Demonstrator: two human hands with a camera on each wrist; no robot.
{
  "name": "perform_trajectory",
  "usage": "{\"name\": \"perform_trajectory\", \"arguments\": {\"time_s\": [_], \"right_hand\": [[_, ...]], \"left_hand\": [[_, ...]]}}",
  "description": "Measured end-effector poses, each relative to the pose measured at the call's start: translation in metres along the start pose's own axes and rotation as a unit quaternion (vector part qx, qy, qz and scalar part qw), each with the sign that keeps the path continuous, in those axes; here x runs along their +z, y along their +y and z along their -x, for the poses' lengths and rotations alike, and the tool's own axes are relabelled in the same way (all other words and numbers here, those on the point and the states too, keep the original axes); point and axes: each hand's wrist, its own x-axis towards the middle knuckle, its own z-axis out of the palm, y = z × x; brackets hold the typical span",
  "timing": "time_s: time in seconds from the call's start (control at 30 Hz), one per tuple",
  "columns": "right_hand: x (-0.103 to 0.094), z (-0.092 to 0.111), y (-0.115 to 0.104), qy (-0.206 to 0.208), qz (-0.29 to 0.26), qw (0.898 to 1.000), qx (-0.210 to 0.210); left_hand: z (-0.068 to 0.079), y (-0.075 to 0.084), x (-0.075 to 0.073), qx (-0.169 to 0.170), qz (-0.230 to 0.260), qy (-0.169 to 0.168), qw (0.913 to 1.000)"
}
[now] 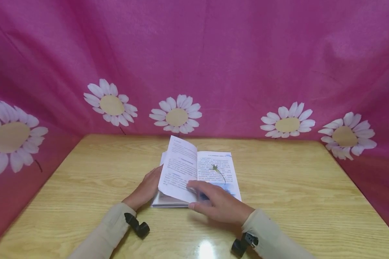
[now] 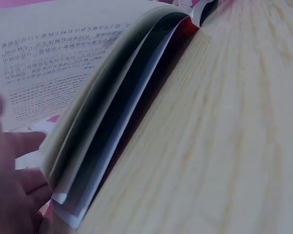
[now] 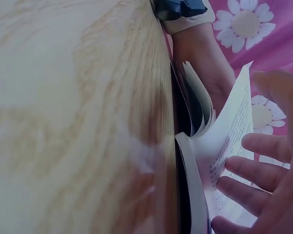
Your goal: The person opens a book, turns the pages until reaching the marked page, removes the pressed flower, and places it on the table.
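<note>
An open book (image 1: 178,172) lies on the table, one printed leaf raised over its left half. On the right-hand page lies a small dried flower (image 1: 215,167) with a thin curved stem. My right hand (image 1: 220,205) reaches across the lower part of the book, fingers spread and fairly straight, fingertips against the raised leaf (image 3: 234,131). At the book's left edge is my left hand (image 1: 147,189), its fingertips hidden behind that leaf. In the left wrist view, the left fingers (image 2: 29,144) touch the corners of the left-hand pages (image 2: 102,117).
The book stands on a light wood table (image 1: 295,180). A pink cloth (image 1: 230,64) with large white daisies hangs behind and at both sides. Black wrist cameras sit on the left cuff (image 1: 116,219) and the right cuff (image 1: 262,226).
</note>
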Motion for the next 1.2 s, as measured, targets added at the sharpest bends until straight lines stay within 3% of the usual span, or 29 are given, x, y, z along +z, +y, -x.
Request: {"name": "perform_trajectory", "arguments": {"time_s": [0.13,0.33,0.53,0.7,0.93,1.07,1.2], "right_hand": [[0.0024,-0.0001,0.0009,-0.004,0.016,1.000,-0.010],[0.0047,0.0016,0.0000,-0.005,0.046,0.998,-0.037],[0.0063,0.0020,0.0004,-0.013,0.071,0.997,-0.031],[0.0073,0.0014,-0.0008,-0.028,0.093,0.995,-0.027],[0.0079,0.0017,-0.0035,-0.035,0.102,0.994,-0.031],[0.0090,0.0012,-0.0029,-0.037,0.108,0.993,-0.029],[0.0098,0.0008,-0.0025,-0.041,0.115,0.992,-0.029]], "left_hand": [[0.0003,0.0010,-0.0022,-0.041,0.090,0.027,0.9947],[0.0012,-0.0013,-0.0020,-0.032,0.097,0.037,0.9940],[0.0016,0.0009,-0.0015,-0.013,0.102,0.045,0.9937],[0.0009,0.0033,-0.0019,-0.015,0.080,0.048,0.9955],[-0.0002,0.0048,-0.0024,0.046,0.057,0.036,0.9967],[-0.0016,0.0018,-0.0009,0.069,-0.008,0.031,0.9971],[-0.0001,-0.0034,0.0006,0.104,-0.103,0.019,0.9890]]}}
